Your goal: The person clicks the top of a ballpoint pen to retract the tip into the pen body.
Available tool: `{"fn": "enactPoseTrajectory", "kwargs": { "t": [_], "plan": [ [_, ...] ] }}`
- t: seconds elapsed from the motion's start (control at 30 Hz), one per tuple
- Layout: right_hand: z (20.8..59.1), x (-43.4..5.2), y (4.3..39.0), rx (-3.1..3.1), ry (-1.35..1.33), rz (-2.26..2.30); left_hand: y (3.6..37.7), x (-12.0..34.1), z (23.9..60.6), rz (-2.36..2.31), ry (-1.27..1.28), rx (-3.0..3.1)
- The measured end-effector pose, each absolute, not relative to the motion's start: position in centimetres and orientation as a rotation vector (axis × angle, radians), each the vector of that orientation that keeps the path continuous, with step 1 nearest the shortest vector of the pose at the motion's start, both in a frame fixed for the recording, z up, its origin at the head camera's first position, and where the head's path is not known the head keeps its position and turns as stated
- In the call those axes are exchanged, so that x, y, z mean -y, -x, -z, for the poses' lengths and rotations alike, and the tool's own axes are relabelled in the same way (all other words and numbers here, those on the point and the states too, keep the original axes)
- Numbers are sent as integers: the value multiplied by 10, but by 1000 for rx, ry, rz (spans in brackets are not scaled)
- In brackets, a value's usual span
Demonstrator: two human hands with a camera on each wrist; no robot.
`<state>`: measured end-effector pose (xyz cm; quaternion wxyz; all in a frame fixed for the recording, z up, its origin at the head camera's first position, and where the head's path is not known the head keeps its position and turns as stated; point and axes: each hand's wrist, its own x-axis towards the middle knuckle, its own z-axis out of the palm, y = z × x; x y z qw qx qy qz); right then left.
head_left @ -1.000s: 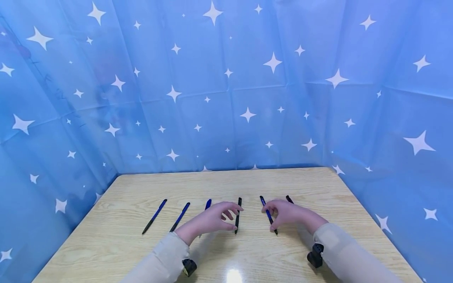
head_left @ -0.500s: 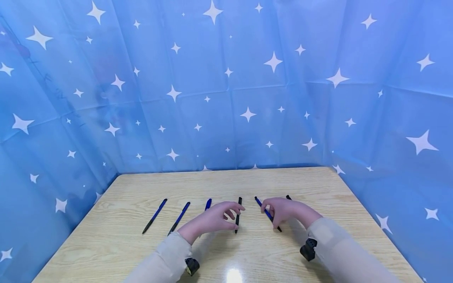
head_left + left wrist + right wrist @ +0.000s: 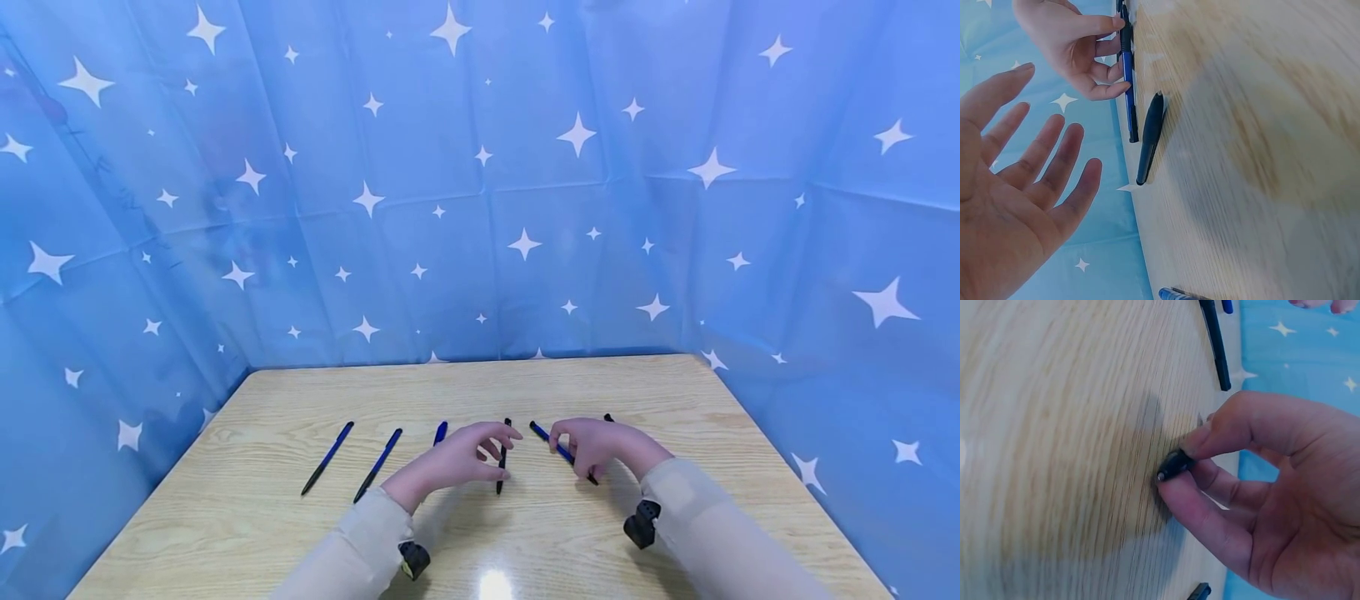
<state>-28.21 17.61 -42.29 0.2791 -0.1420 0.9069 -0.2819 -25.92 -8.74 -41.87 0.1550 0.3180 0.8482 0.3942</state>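
Observation:
My right hand pinches a blue pen with a black grip between thumb and fingers, low over the wooden table. The pen slants, its far end pointing left; its black tip pokes out of the pinch in the right wrist view. My left hand hovers beside a black pen, with fingers spread and nothing held. In the left wrist view that black pen lies on the tabletop, apart from the left hand's fingers.
Two blue-and-black pens lie at the left of the table. Another blue pen is partly hidden by the left hand. Behind the right hand shows a dark pen's end. A blue starry curtain hangs around the table.
My right hand has moved slightly left and closed its pinch on the blue pen, which has turned so its far end points further left. The left hand has shifted a little right.

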Motion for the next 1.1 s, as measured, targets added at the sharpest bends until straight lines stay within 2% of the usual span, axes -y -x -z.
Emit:
{"fn": "enactPoseTrajectory", "kwargs": {
  "t": [0.23,0.5,1.1],
  "plan": [
    [424,-181,285,-2425,382,778,262,87,418,-1143,-929,-2432],
    [427,-193,284,-2397,380,1039,268,89,412,-1228,-927,-2452],
    [389,-175,252,-2362,674,1429,277,75,383,-1498,-870,-2520]
  ]
}}
